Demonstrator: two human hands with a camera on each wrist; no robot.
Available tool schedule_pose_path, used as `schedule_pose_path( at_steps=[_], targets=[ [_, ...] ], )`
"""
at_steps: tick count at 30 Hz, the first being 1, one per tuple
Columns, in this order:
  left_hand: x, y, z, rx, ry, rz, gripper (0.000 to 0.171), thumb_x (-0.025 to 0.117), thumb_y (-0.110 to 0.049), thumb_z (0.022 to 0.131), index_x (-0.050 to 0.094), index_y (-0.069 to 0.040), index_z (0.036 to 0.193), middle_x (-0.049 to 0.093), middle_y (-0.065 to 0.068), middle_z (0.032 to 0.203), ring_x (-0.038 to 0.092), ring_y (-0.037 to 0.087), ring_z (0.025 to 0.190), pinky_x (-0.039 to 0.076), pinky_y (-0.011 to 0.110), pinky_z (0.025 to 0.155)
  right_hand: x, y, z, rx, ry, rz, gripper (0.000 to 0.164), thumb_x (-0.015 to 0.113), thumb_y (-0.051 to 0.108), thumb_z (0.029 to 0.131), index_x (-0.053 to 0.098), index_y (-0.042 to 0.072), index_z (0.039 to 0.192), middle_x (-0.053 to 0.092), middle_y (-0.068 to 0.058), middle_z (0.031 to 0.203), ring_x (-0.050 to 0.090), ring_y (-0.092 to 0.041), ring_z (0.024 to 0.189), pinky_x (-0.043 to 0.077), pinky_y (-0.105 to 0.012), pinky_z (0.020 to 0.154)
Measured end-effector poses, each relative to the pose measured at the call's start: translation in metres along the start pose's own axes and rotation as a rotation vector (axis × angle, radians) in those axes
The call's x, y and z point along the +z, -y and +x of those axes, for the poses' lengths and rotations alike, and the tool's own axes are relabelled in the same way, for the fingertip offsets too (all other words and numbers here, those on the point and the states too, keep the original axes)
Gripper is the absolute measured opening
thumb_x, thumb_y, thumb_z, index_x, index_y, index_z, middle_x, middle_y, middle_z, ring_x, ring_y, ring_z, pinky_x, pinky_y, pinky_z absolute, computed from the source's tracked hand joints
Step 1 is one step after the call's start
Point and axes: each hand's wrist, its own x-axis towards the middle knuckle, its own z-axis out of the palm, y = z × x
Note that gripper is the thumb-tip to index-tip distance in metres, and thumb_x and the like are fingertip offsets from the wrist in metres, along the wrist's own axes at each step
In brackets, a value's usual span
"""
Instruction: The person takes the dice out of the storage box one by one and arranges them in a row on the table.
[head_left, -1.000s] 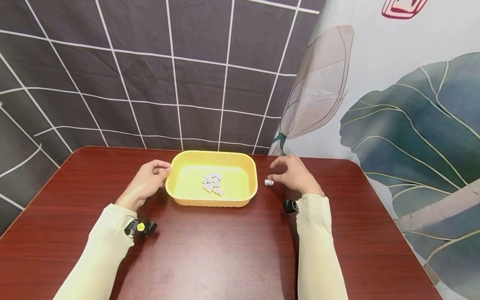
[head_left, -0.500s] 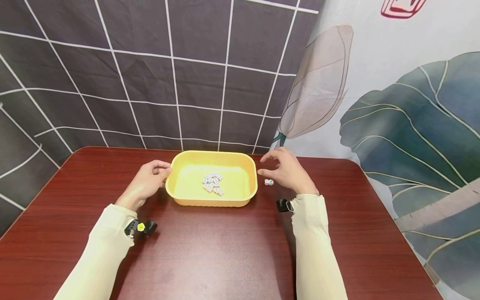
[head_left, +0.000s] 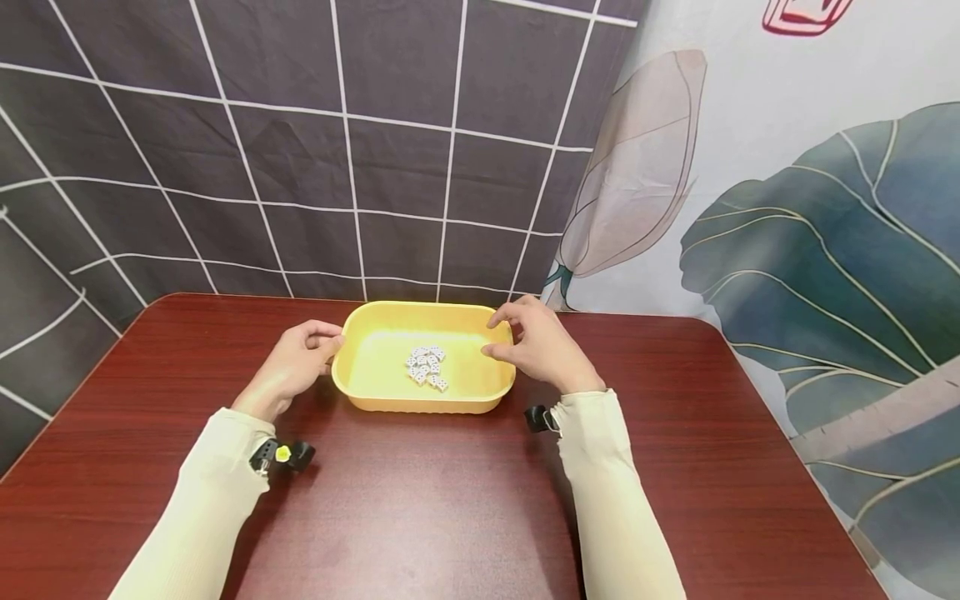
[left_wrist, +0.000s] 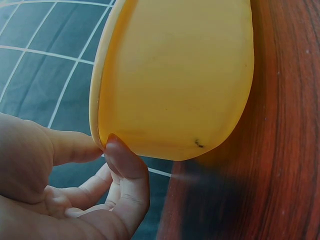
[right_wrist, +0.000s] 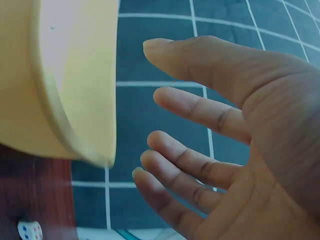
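Observation:
A yellow plastic tray stands on the table, with a cluster of white dice on its floor. At its left end my left hand pinches the rim between thumb and forefinger; the left wrist view shows this grip on the tray wall up close. My right hand hovers at the right end, fingertips reaching over the rim, spread apart and holding nothing. In the right wrist view a die lies on the table beside the tray; in the head view the right hand hides that spot.
The dark red wooden table runs up to a grey cloth with white grid lines at the back. A white cloth with a leaf print hangs on the right.
My right hand has moved left, from beside the two dice on the table to above the tray's right rim, covering those dice in the head view. The left hand and tray stay put.

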Motion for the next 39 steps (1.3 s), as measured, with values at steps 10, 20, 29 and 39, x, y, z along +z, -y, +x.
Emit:
schedule_pose_path(
  at_steps=[10, 20, 29, 39],
  targets=[
    [0.001, 0.0, 0.0, 0.001, -0.006, -0.003, 0.038, 0.051, -0.012, 0.106, 0.049, 0.014, 0.134, 0.066, 0.021, 0.109, 0.063, 0.004, 0.078, 0.058, 0.019, 0.071, 0.024, 0.019, 0.005, -0.001, 0.079, 0.001, 0.031, 0.084, 0.022, 0.081, 0.073, 0.007, 0.106, 0.062, -0.015, 0.113, 0.061, -0.034, 0.109, 0.051, -0.042, 0.095],
    [0.002, -0.001, 0.0, 0.001, -0.008, -0.002, 0.038, 0.051, -0.012, 0.106, 0.049, 0.013, 0.134, 0.066, 0.022, 0.111, 0.063, 0.004, 0.078, 0.058, 0.019, 0.072, 0.05, 0.026, 0.013, -0.023, 0.128, -0.045, 0.025, 0.089, 0.017, 0.074, 0.075, 0.005, 0.09, 0.062, -0.011, 0.096, 0.054, -0.023, 0.091, 0.048, -0.032, 0.081],
    [0.001, -0.001, -0.002, -0.016, -0.005, 0.007, 0.039, 0.051, -0.012, 0.106, 0.048, 0.013, 0.135, 0.065, 0.025, 0.114, 0.063, 0.004, 0.08, 0.058, 0.019, 0.072, 0.063, 0.026, 0.014, 0.059, 0.208, -0.128, 0.024, 0.092, 0.023, 0.073, 0.072, 0.01, 0.075, 0.06, -0.005, 0.087, 0.052, -0.02, 0.088, 0.047, -0.03, 0.079],
    [0.001, -0.001, 0.0, -0.005, -0.008, 0.004, 0.038, 0.051, -0.013, 0.106, 0.049, 0.013, 0.134, 0.065, 0.024, 0.113, 0.063, 0.005, 0.08, 0.058, 0.019, 0.072, 0.07, 0.027, 0.02, 0.119, 0.254, -0.136, 0.029, 0.09, 0.022, 0.076, 0.067, 0.013, 0.061, 0.057, 0.005, 0.064, 0.053, -0.012, 0.068, 0.045, -0.024, 0.066]
  ],
)
